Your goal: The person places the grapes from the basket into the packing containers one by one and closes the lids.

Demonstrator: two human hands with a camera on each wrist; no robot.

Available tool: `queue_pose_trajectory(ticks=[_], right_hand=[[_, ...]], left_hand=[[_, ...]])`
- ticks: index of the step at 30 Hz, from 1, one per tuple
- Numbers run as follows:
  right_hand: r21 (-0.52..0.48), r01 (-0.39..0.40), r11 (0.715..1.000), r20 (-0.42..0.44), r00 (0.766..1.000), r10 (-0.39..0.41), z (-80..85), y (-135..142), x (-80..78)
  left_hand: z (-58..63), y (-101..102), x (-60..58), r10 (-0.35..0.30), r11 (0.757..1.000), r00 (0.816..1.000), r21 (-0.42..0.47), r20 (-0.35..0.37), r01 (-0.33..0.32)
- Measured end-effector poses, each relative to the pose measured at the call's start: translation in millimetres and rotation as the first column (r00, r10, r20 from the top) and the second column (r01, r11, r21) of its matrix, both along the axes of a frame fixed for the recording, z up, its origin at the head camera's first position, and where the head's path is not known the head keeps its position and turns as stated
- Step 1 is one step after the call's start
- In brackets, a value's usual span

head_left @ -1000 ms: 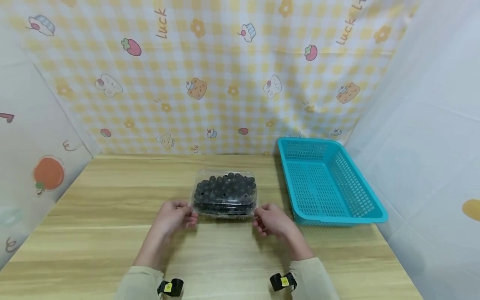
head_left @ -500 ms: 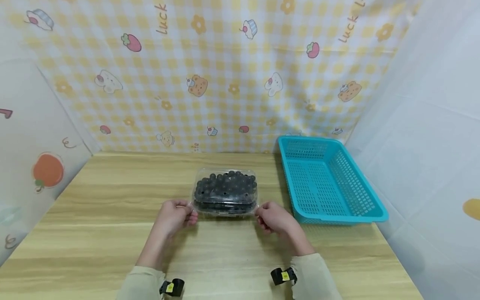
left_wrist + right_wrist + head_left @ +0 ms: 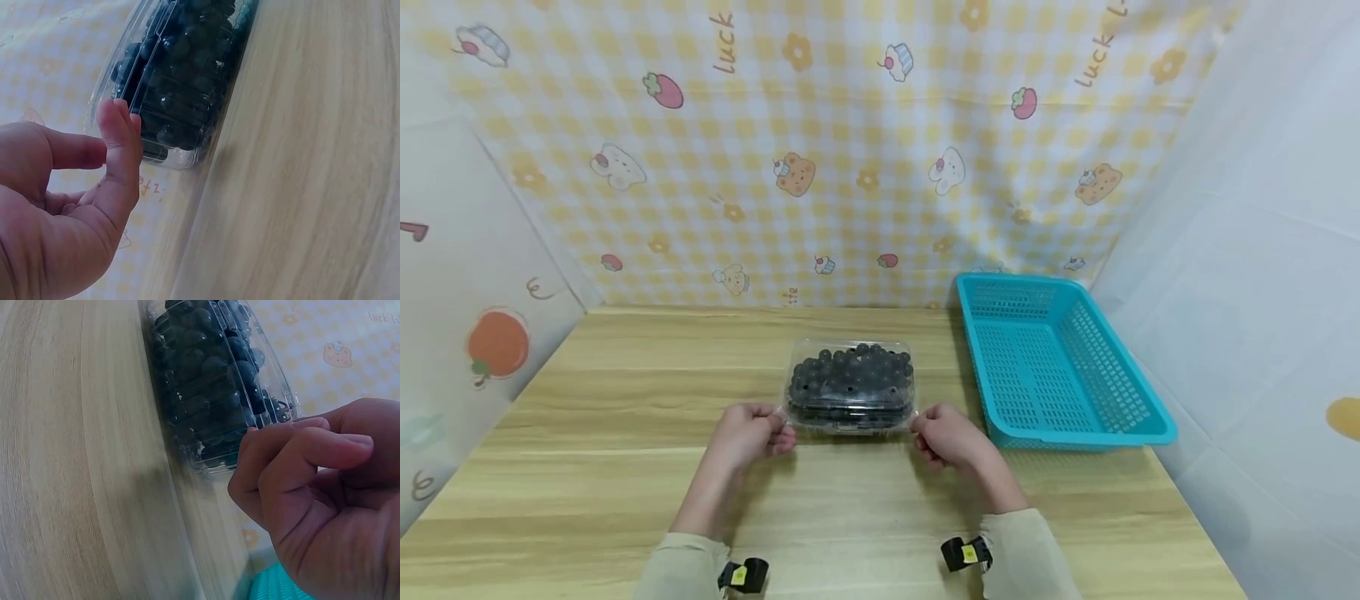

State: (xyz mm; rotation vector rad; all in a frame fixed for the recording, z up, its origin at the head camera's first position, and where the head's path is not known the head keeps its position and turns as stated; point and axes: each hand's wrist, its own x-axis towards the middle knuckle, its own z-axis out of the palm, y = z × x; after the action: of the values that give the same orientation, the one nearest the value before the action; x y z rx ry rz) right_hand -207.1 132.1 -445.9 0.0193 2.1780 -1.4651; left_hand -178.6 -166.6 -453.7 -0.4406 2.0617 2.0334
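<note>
A clear plastic clamshell box point(image 3: 851, 423) with its lid down is full of dark round fruits point(image 3: 857, 371) that look like grapes. In the head view it is at the middle of the table, long side toward me. My left hand point(image 3: 747, 435) pinches the near left corner of its rim between thumb and fingers. At the near right corner, my right hand point(image 3: 951, 437) pinches the rim with its other fingers curled in. Both wrist views show the box's side point(image 3: 178, 106) beyond the fingers point(image 3: 284, 469). The exact pinch points are partly hidden.
A turquoise perforated plastic basket point(image 3: 1070, 438) stands to the right, close to my right hand, its near right corner at the table's right edge. The wooden table point(image 3: 625, 467) meets a yellow checked cloth point(image 3: 865, 225) at the back. White walls flank both sides.
Both hands keep their pinch on the clamshell box, which stays in place. Only a slight shift of the head view shows.
</note>
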Motion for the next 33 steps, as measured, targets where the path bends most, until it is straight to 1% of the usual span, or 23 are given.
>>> queue_pose_trajectory(ticks=[5, 11, 16, 21, 23, 26, 28, 33], right_hand=[[0.004, 0.005, 1.0, -0.012, 1.0, -0.005, -0.1, -2, 0.0], [0.008, 0.043, 0.999, -0.035, 0.998, -0.043, -1.9, -2, -0.9], [0.006, 0.059, 0.998, -0.038, 0.998, -0.058, -1.7, -2, -7.4], [0.021, 0.114, 0.993, -0.054, 0.992, -0.113, -0.7, -3, -17.2], [0.019, 0.136, 0.991, -0.062, 0.989, -0.135, -1.6, -5, -21.2], [0.007, 0.154, 0.988, -0.065, 0.986, -0.154, -3.8, -9, -26.0], [-0.03, 0.176, 0.984, -0.046, 0.983, -0.177, -3.9, -10, -28.0], [-0.094, 0.229, 0.969, -0.01, 0.973, -0.231, -3.5, -8, -30.2]], left_hand=[[-0.7, -2, 0.8, -0.012, 1.0, 1.0, -0.017, 0.001, 0.012], [-1.3, 1, -1.8, -0.009, 1.0, 1.0, -0.022, -0.003, 0.009], [-1.8, 4, -9.1, -0.01, 1.0, 1.0, 0.001, -0.001, 0.01], [-1.1, 9, -21.4, -0.015, 0.999, 1.0, 0.041, -0.014, 0.016], [-1.6, 11, -25.5, -0.005, 0.998, 1.0, 0.065, -0.018, 0.006], [-3.9, 12, -28.1, 0.017, 0.995, 1.0, 0.098, 0.003, -0.017], [-4.6, 10, -28.7, 0.0, 0.994, 1.0, 0.113, 0.017, -0.002], [-2.2, 7, -30.7, -0.088, 0.99, 0.996, 0.117, 0.023, 0.085]])
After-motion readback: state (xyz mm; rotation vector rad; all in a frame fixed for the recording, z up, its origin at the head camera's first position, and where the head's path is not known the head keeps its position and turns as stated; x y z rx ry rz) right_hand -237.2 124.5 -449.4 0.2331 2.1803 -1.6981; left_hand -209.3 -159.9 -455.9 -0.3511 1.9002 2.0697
